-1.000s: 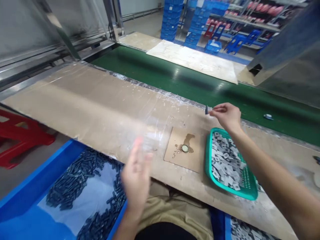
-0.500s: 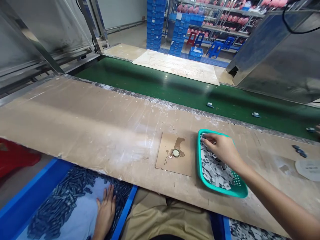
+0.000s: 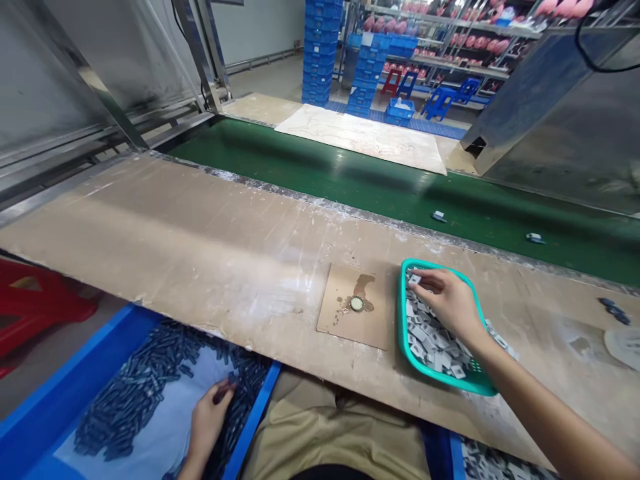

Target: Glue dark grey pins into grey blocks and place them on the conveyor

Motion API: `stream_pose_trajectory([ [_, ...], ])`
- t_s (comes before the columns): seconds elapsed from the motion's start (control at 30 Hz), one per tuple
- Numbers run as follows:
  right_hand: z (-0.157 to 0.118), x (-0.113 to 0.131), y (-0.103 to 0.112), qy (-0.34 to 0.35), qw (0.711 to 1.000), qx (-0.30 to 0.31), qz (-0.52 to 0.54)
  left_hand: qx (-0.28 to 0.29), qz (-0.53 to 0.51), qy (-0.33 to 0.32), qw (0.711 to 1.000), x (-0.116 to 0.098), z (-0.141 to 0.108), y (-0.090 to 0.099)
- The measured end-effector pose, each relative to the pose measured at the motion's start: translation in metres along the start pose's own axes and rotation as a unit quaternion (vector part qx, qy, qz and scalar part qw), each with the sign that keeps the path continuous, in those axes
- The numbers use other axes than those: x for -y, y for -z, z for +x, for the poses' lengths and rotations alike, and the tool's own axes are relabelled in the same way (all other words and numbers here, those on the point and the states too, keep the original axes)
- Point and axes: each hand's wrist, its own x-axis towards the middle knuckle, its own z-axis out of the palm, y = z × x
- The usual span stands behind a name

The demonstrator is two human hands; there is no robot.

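My left hand (image 3: 211,415) is in the blue bin (image 3: 75,383) at lower left, thumb and fingers closed on a small dark blue plastic piece (image 3: 233,379). Around it, many similar dark pieces (image 3: 125,400) lie on a pale sheet (image 3: 175,403). Over the green basket (image 3: 403,327) my right hand (image 3: 450,303) pinches a small light-grey square piece (image 3: 415,279). More grey square pieces (image 3: 437,347) fill the basket beneath it. Left of the basket, a cardboard square (image 3: 333,313) bears a wet stain and a small round cap-like dish (image 3: 357,304).
Beyond the board-topped table (image 3: 200,247) runs a green conveyor belt (image 3: 300,173), with small assembled pieces (image 3: 439,216) on it. Several dark pieces (image 3: 614,310) lie at the table's right. A red stool (image 3: 40,300) stands at far left. A metal housing (image 3: 565,113) rises behind the belt.
My left hand has gone from lying spread over the dark pieces to pinching one. My right hand has lifted a grey square piece slightly. The pieces on the belt appear farther right.
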Motion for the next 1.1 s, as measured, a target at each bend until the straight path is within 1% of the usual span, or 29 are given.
stream_pose_trajectory([
  [0.1, -0.005, 0.015, 0.014, -0.056, 0.991, 0.060, 0.104, -0.019, -0.066, 0.036, 0.997, -0.006, -0.006, 0.011],
  [0.13, -0.006, 0.022, 0.016, -0.062, 0.985, 0.087, 0.132, -0.018, -0.088, 0.047, 0.995, -0.010, -0.009, 0.015],
  [0.17, -0.007, 0.029, 0.017, -0.051, 0.981, 0.117, 0.146, -0.012, -0.107, 0.055, 0.993, -0.016, -0.014, 0.019],
  [0.2, -0.009, 0.035, 0.015, -0.022, 0.979, 0.145, 0.141, -0.001, -0.127, 0.064, 0.990, -0.023, -0.019, 0.023],
  [0.3, -0.012, 0.048, -0.002, 0.118, 0.968, 0.207, 0.074, 0.044, -0.217, 0.101, 0.970, -0.052, -0.039, 0.031],
  [0.37, -0.015, 0.050, -0.019, 0.202, 0.956, 0.212, 0.032, 0.072, -0.282, 0.125, 0.949, -0.072, -0.055, 0.034],
  [0.4, -0.015, 0.049, -0.027, 0.227, 0.952, 0.205, 0.015, 0.080, -0.306, 0.132, 0.940, -0.082, -0.063, 0.035],
  [0.47, -0.016, 0.046, -0.041, 0.243, 0.950, 0.195, -0.018, 0.094, -0.331, 0.129, 0.930, -0.097, -0.078, 0.034],
  [0.53, -0.015, 0.042, -0.050, 0.242, 0.950, 0.194, -0.045, 0.110, -0.346, 0.121, 0.924, -0.107, -0.092, 0.032],
  [0.6, -0.014, 0.039, -0.054, 0.247, 0.945, 0.205, -0.057, 0.123, -0.374, 0.122, 0.911, -0.114, -0.102, 0.028],
  [0.67, -0.014, 0.039, -0.053, 0.254, 0.942, 0.214, -0.048, 0.132, -0.423, 0.136, 0.886, -0.119, -0.108, 0.022],
  [0.73, -0.015, 0.043, -0.049, 0.239, 0.948, 0.210, -0.028, 0.138, -0.464, 0.142, 0.863, -0.126, -0.112, 0.014],
  [0.77, -0.016, 0.046, -0.046, 0.218, 0.954, 0.205, -0.013, 0.141, -0.467, 0.131, 0.863, -0.131, -0.114, 0.008],
  [0.8, -0.018, 0.051, -0.041, 0.187, 0.962, 0.199, 0.007, 0.143, -0.458, 0.109, 0.870, -0.137, -0.116, 0.001],
  [0.87, -0.022, 0.061, -0.032, 0.105, 0.973, 0.197, 0.065, 0.138, -0.427, 0.043, 0.893, -0.151, -0.119, -0.015],
  [0.93, -0.029, 0.073, -0.023, 0.024, 0.967, 0.218, 0.131, 0.134, -0.406, -0.016, 0.904, -0.168, -0.124, -0.034],
  [1.0, -0.036, 0.084, -0.016, -0.030, 0.954, 0.238, 0.181, 0.142, -0.405, -0.050, 0.902, -0.185, -0.129, -0.051],
  [1.1, -0.049, 0.096, -0.009, -0.059, 0.947, 0.232, 0.214, 0.183, -0.412, -0.093, 0.887, -0.206, -0.136, -0.071],
])
